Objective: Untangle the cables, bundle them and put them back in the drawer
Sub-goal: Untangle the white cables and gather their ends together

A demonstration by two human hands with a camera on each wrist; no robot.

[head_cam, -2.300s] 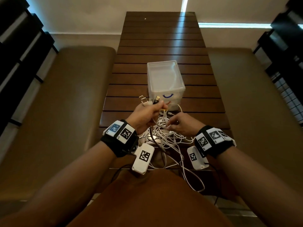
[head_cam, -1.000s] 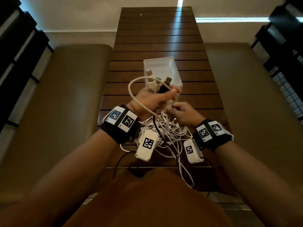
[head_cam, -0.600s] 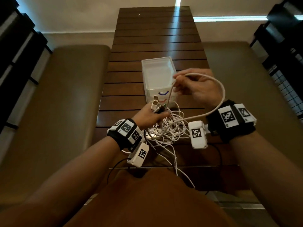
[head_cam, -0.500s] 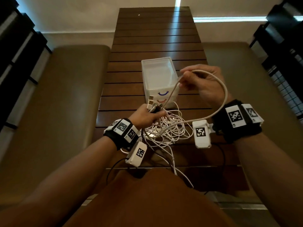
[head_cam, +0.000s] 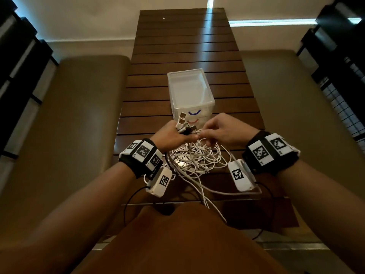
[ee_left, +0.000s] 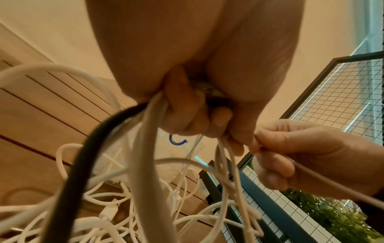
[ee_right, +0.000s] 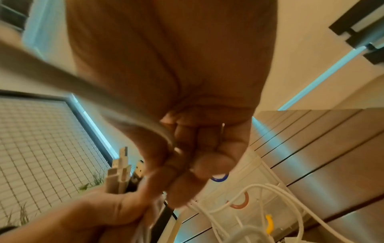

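A tangle of white cables (head_cam: pixel 197 157) with one black cable (ee_left: pixel 83 164) lies on the slatted wooden table (head_cam: pixel 185 46) near its front edge. My left hand (head_cam: pixel 173 135) grips a bunch of cable ends, and their USB plugs (head_cam: pixel 182 121) stick up out of the fist (ee_right: pixel 120 171). My right hand (head_cam: pixel 219 131) is right beside it, fingers curled, and pinches a thin white cable (ee_left: pixel 311 174) next to the left thumb. Behind both hands stands the clear plastic drawer box (head_cam: pixel 190 91) with coloured handles.
Padded benches (head_cam: pixel 75 119) flank the table on both sides. A wire-mesh panel (ee_left: pixel 336 102) in a dark frame stands to the right. Cable loops (head_cam: pixel 213 204) hang over the table's front edge toward my lap. Beyond the box the table top is bare wood.
My right hand, which had been raised to the right with a loop of white cable, has come back down to the left hand. The left hand has kept its hold on the plug ends.
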